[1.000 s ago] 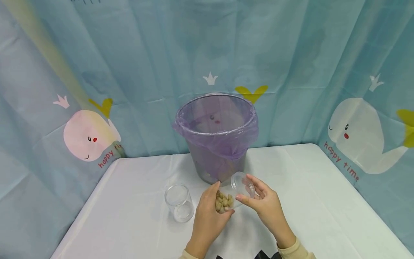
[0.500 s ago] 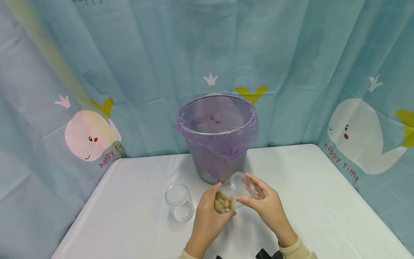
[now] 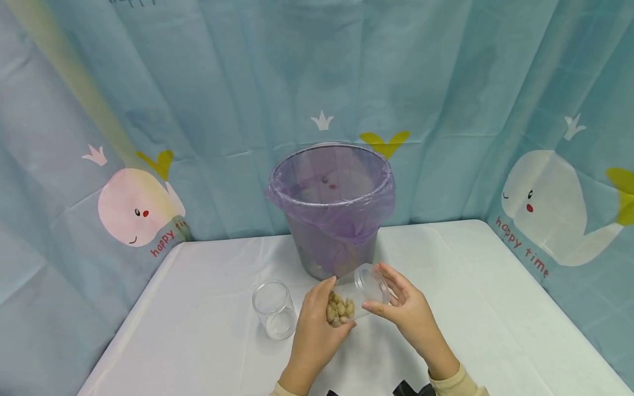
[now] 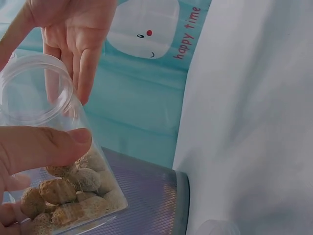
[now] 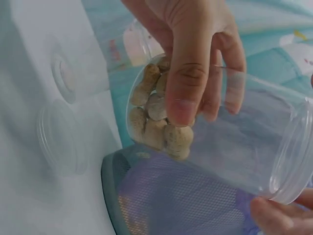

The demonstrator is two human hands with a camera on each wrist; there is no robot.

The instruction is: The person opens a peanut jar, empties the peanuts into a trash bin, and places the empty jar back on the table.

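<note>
A clear plastic jar (image 3: 349, 289) lies tipped on its side between the two hands, with its round mouth toward the right hand. Several unshelled peanuts (image 3: 339, 308) are gathered at its bottom end. My left hand (image 3: 317, 324) grips the jar round that end, thumb on the near side, as the right wrist view also shows. At the mouth, my right hand (image 3: 408, 311) has its thumb and fingertips on opposite sides of the rim (image 5: 293, 152). Whether a clear lid covers the mouth I cannot tell.
A second clear jar (image 3: 274, 311) stands upright on the white table (image 3: 208, 330), left of the hands. Behind them is a mesh bin (image 3: 332, 236) with a purple bag over its rim. A blue printed curtain (image 3: 223, 110) hangs along the back and sides.
Both hands stay in nearly the same place, the left shifting slightly left with the jar. The peanuts, blurred half a second ago, have shifted a little inside it.
</note>
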